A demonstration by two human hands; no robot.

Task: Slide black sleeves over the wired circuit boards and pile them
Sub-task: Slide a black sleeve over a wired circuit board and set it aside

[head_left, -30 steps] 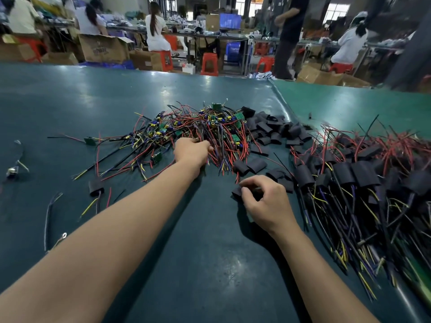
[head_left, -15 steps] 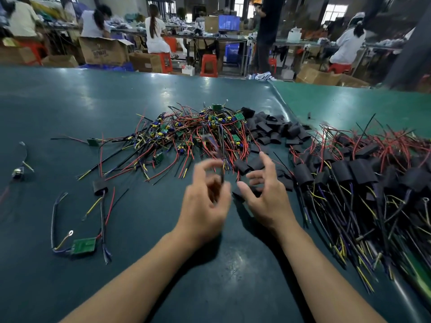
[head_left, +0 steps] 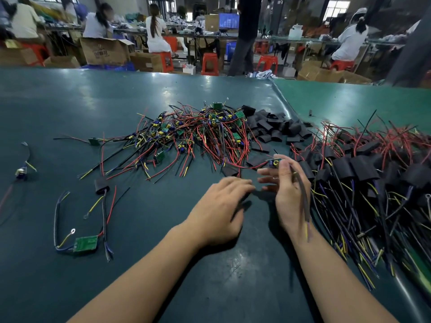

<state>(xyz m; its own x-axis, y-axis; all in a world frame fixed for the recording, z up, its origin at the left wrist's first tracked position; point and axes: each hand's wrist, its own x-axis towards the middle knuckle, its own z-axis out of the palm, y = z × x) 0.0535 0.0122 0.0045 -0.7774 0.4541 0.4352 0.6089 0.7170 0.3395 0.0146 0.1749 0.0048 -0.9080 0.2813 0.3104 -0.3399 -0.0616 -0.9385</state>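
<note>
My right hand (head_left: 288, 192) is raised a little over the green table (head_left: 70, 101), palm turned to the left. It holds one wired circuit board (head_left: 274, 162): the small board sits at the tips of my thumb and first finger, and its wires (head_left: 303, 201) run back down along my palm toward my wrist. The other fingers of this hand are stretched out to the left. There is no sleeve on this board.

My left hand (head_left: 221, 206) is just beside the right one, palm down, low over the table. It is blurred. The fingers point to the right and look only loosely bent; I cannot tell if they hold a black sleeve, although something dark shows under the fingertips.

The pile of bare boards (head_left: 198, 134) with red, black and yellow wires lies on the table in front of my hands. The loose black sleeves (head_left: 272, 127) lie just to the right of that pile, touching it. The finished pile (head_left: 363, 169), boards already covered with sleeves, lies at my right, near my right hand, and its wires spread toward the table edge.

At my left, well apart, lie one sleeved board (head_left: 101, 185) and one bare green board (head_left: 85, 243) with their wires.
</note>
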